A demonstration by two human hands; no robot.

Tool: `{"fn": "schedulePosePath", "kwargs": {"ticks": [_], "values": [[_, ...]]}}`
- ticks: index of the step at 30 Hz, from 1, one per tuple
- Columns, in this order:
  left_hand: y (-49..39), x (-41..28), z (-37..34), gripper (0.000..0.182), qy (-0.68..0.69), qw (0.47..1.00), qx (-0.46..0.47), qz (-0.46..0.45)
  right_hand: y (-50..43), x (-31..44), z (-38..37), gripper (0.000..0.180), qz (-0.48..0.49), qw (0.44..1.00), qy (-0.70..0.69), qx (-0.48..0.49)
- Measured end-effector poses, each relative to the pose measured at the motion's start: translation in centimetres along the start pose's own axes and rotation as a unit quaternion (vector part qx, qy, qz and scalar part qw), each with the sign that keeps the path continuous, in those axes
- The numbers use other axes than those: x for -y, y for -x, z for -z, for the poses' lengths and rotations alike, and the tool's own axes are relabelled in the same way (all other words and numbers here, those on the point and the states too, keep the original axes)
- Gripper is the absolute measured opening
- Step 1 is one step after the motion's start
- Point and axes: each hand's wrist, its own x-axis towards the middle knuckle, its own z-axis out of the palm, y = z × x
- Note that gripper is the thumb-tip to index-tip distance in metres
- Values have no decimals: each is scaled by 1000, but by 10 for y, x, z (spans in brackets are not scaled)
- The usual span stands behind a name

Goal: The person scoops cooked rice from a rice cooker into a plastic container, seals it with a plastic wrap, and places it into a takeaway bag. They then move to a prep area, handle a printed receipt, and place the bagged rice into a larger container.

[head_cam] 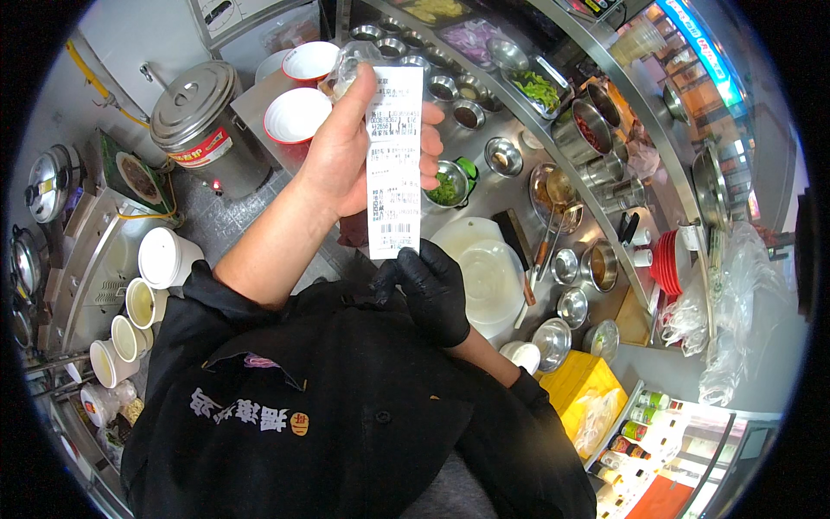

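A long white printed receipt (394, 162) is held upright in front of my chest. My left hand (347, 146), bare, grips it from the left, with the thumb along its upper edge and the fingers behind it. At the lower end, my right hand (428, 289) in a black glove pinches the paper between thumb and fingers. Clear crumpled plastic (358, 58) shows just beyond my left thumb; whether the hand touches it I cannot tell. Past the left fingers, a metal bowl of chopped greens (447, 185) stands on the steel counter (483, 204).
White bowls with red rims (297, 117) stand beyond my left hand. A lidded steel pot (198, 120) is at the left, above several white tubs (162, 256). Right of my glove lie a translucent basin (486, 279), a dark block (512, 237), ladles and a yellow box (580, 383).
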Motion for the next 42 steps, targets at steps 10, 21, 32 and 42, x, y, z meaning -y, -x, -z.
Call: {"fn": "schedulePosePath", "kwargs": {"ticks": [10, 21, 32, 42], "values": [[0, 5, -2, 81, -5, 1000, -3, 9, 5, 0, 0, 26, -13, 1000, -15, -19], [-3, 10, -5, 84, -2, 1000, 14, 1, 7, 0, 6, 27, -7, 1000, -12, -13], [-2, 12, -5, 86, -5, 1000, 12, 7, 7, 0, 7, 27, -14, 999, -30, -11], [-4, 16, -5, 89, 10, 1000, 21, 20, 10, 2, 10, 25, -13, 1000, -14, -20]]}}
